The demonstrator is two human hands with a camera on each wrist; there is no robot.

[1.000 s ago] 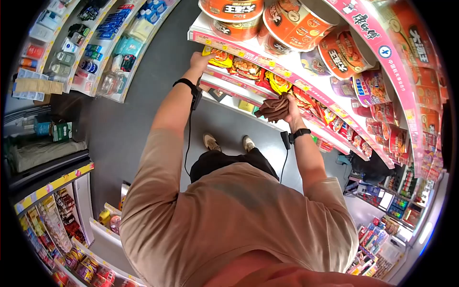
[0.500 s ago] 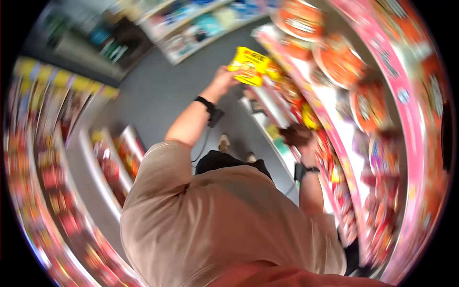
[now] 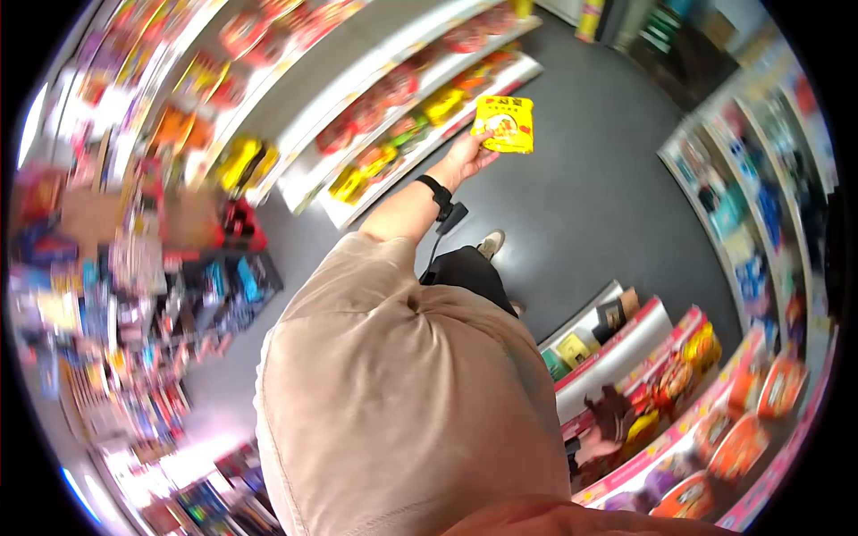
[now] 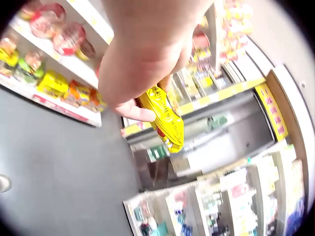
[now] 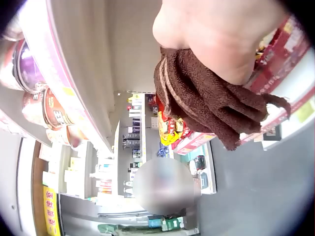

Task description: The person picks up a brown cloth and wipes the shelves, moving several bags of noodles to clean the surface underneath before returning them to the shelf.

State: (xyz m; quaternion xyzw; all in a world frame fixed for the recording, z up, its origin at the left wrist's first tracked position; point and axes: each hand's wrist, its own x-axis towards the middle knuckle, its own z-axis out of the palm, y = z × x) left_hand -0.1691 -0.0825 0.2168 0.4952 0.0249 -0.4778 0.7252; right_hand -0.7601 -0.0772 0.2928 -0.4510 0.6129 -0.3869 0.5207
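My left hand holds a yellow instant noodle packet out at arm's length, its printed front facing up. In the left wrist view the thumb and fingers pinch one end of the yellow packet, and it hangs above the aisle. My right hand is at the lower right, beside a shelf of noodle packets. It grips a bunched dark brown cloth, whose folds spread out below the palm in the right wrist view. The fingers are mostly hidden behind the cloth.
A low shelf with bagged packets stands beyond my left arm. Orange noodle tubs fill the shelf at lower right. Another shelf unit of bottles borders the grey floor. A crowded display is at left.
My left hand has drawn the yellow packet off the shelf and swung it out over the aisle. The head view has turned strongly. My right hand stays by the shelf with the brown cloth.
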